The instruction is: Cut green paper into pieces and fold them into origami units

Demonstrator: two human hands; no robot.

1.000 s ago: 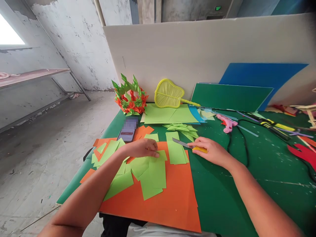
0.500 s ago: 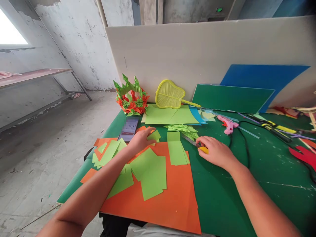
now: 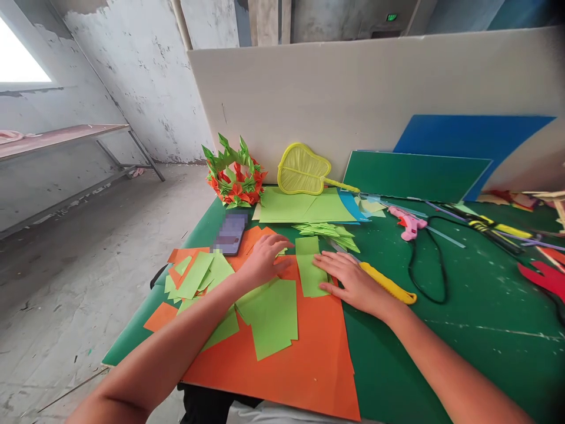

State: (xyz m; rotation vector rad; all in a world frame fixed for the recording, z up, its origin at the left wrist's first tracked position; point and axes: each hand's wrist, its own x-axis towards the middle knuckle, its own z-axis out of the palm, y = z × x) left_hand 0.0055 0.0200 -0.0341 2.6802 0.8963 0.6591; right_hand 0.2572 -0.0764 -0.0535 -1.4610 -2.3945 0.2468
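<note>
The right hand (image 3: 346, 281) lies open and palm down, its fingers stretched onto a green paper strip (image 3: 308, 250) at its 9 o'clock. The left hand (image 3: 265, 259) has half-bent fingers over a small green piece (image 3: 281, 252); whether it grips it, I cannot tell. A yellow-handled knife (image 3: 391, 284) lies unheld beside the right hand, its handle at 3 o'clock. At the left hand's 6 o'clock, green pieces (image 3: 274, 321) overlap on an orange sheet (image 3: 318, 365). The phone (image 3: 232, 232) is at its 10. Folded green strips (image 3: 329, 231) sit at the right hand's 11; farther out, toward 2, a pink glue gun (image 3: 408, 224) rests on the green tabletop (image 3: 397, 377). Beyond the left hand, a red-and-green paper ornament (image 3: 236, 191) stands at 11 and a yellow fan (image 3: 303, 169) at 1.
</note>
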